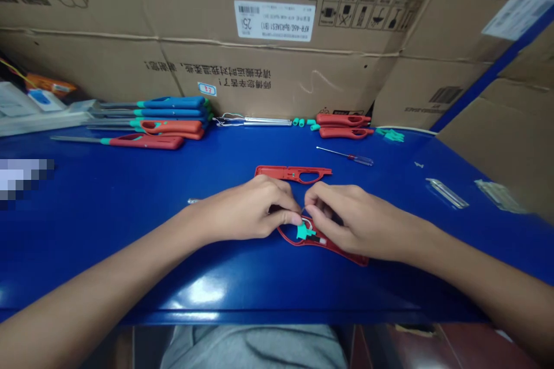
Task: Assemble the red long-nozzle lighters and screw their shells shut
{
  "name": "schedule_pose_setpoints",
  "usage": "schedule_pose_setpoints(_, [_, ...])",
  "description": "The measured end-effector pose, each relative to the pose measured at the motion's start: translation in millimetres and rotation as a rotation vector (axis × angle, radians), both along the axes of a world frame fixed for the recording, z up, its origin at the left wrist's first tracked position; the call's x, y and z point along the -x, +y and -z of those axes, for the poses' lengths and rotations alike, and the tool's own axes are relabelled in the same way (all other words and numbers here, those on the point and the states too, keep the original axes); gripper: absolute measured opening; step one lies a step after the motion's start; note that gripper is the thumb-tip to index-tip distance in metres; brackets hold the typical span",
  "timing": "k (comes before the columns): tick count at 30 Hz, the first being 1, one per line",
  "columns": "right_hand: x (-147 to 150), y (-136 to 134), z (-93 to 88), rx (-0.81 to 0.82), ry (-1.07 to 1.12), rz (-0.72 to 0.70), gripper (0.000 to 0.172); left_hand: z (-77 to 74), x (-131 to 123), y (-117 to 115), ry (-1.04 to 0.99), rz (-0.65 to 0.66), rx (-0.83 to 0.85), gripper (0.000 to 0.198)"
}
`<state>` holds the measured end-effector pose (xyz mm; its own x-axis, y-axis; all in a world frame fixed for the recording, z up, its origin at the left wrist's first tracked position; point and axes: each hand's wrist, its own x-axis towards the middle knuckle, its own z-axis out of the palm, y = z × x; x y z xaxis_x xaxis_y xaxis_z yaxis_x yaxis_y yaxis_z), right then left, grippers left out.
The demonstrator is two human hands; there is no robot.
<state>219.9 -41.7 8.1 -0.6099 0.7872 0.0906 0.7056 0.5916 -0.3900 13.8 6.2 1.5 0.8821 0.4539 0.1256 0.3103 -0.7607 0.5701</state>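
Head view: the left hand [246, 209] and right hand [350, 220] are both closed in a pinch on a green clip [304, 232] inside a red lighter shell [341, 249], which lies on the blue table [86, 253]. A second red shell [293, 173] lies just beyond the hands.

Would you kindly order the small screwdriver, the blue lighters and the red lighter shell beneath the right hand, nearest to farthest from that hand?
1. Red lighter shell: directly below the right hand.
2. Small screwdriver: straight ahead of the hand.
3. Blue lighters: far back, to the left.
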Motion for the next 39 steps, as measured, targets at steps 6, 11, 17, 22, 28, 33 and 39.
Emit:
schedule_pose_setpoints(6, [9,-3,21.8,-0.153,0.119,-0.019,0.012,1.3,3,2,0.032,0.007,0.045,0.019])
schedule_pose_setpoints(11, [11,-1,30.4,-0.259,0.126,-0.075,0.015,-3.9,6,1,0.105,-0.03,0.112,0.009])
schedule_pose_setpoints(17, [8,1,35.3,-0.322,0.225,-0.093,0.01,-0.3,5,4,0.107,-0.062,0.206,0.009])
schedule_pose_setpoints(22, [9,-1,34.4,-0.347,0.245,-0.109,0.013,2.8,7,3,0.06,-0.07,0.243,0.008])
schedule_pose_setpoints(28, [9,-3,30.6,-0.322,0.277,-0.109,0.011,1.3,6,3,0.047,-0.058,0.201,0.008])
schedule_pose_setpoints(33, [7,-2,29.1,-0.32,0.291,-0.125,0.008,-5.0,6,2,0.122,-0.052,0.15,0.008])
schedule_pose_setpoints(39, [2,0,25.7,-0.331,0.309,-0.141,0.011,-23.1,23,6,0.219,-0.056,0.152,0.036])
